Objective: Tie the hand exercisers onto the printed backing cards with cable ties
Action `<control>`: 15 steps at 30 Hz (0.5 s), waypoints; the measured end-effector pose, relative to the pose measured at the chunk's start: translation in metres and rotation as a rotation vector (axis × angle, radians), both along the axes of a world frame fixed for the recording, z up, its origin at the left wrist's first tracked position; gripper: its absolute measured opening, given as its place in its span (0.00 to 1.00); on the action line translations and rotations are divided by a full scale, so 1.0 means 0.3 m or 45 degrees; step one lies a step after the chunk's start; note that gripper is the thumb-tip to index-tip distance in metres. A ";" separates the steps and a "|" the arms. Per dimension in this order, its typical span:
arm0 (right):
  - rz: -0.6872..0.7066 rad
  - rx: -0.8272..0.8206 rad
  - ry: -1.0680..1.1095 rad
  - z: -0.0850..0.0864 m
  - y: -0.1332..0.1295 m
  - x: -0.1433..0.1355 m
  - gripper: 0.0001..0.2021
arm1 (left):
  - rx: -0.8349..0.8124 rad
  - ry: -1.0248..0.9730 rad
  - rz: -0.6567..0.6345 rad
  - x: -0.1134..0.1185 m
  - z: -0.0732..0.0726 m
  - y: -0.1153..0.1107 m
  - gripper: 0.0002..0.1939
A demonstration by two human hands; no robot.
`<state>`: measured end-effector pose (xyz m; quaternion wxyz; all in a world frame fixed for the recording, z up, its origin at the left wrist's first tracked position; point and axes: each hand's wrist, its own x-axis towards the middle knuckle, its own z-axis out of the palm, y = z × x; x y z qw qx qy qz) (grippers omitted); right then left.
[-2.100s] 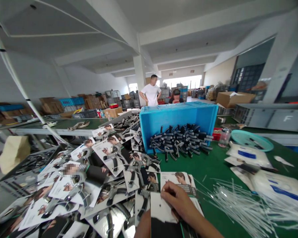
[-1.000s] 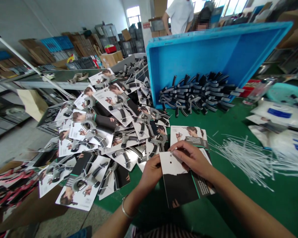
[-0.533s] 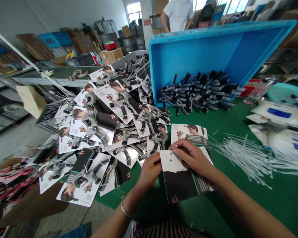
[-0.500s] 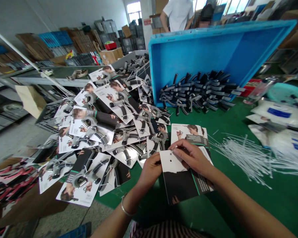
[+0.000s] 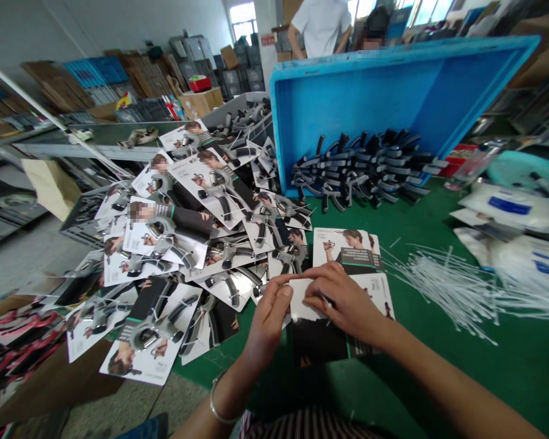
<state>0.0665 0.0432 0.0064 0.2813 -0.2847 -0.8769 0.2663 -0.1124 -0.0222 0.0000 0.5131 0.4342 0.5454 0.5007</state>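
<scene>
My left hand (image 5: 271, 317) holds the left edge of a black and white printed card (image 5: 320, 341), thumb on its front. My right hand (image 5: 341, 299) is over the card's upper part, its fingers curled round a small white bit, maybe a tie end. The two index fingers meet near the card's top edge. Behind it, more printed cards (image 5: 345, 244) lie on the green table. To the right is a heap of white cable ties (image 5: 452, 286). On the left, carded hand grips (image 5: 158, 323) are piled up.
A blue crate (image 5: 348, 103) stands tilted behind the cards, with loose grey and black grips (image 5: 366, 167) at its mouth. White plastic bags (image 5: 512, 207) lie at the right, near a turquoise basin (image 5: 526, 174). A person in a white shirt (image 5: 322, 27) stands beyond the crate.
My right hand has shifted down over the card and covers the holes seen before. My left hand has turned more upright and its index finger now reaches along the top edge.
</scene>
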 end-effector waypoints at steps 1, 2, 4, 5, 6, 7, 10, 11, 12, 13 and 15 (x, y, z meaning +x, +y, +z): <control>0.020 0.028 -0.017 -0.007 -0.002 -0.006 0.05 | -0.002 0.005 0.002 0.000 -0.004 0.005 0.18; 0.039 0.049 -0.032 -0.013 -0.005 -0.010 0.05 | -0.013 -0.015 -0.002 0.000 -0.011 0.014 0.18; 0.079 0.060 -0.057 -0.014 -0.012 -0.010 0.06 | -0.024 -0.002 -0.019 -0.007 -0.029 0.039 0.19; 0.085 0.049 -0.059 -0.010 -0.017 -0.004 0.06 | -0.026 0.044 -0.053 -0.013 -0.038 0.053 0.20; 0.078 0.030 -0.052 -0.002 -0.022 0.007 0.05 | -0.040 0.098 -0.124 -0.020 -0.045 0.065 0.19; 0.056 0.007 -0.040 0.009 -0.026 0.024 0.05 | -0.060 0.149 -0.215 -0.027 -0.049 0.073 0.17; -0.069 0.003 0.019 0.043 -0.014 0.112 0.04 | -0.138 0.138 -0.306 -0.043 -0.046 0.076 0.12; -0.134 0.021 0.040 0.049 0.004 0.151 0.05 | -0.163 0.084 -0.225 -0.046 -0.043 0.071 0.13; -0.213 0.043 0.071 0.049 0.032 0.194 0.06 | -0.176 0.016 -0.104 -0.047 -0.041 0.067 0.14; -0.319 0.052 0.106 0.043 0.072 0.236 0.08 | -0.175 -0.055 0.025 -0.046 -0.042 0.063 0.16; -0.595 0.021 0.220 0.016 0.181 0.308 0.09 | -0.153 -0.159 0.162 -0.038 -0.055 0.061 0.22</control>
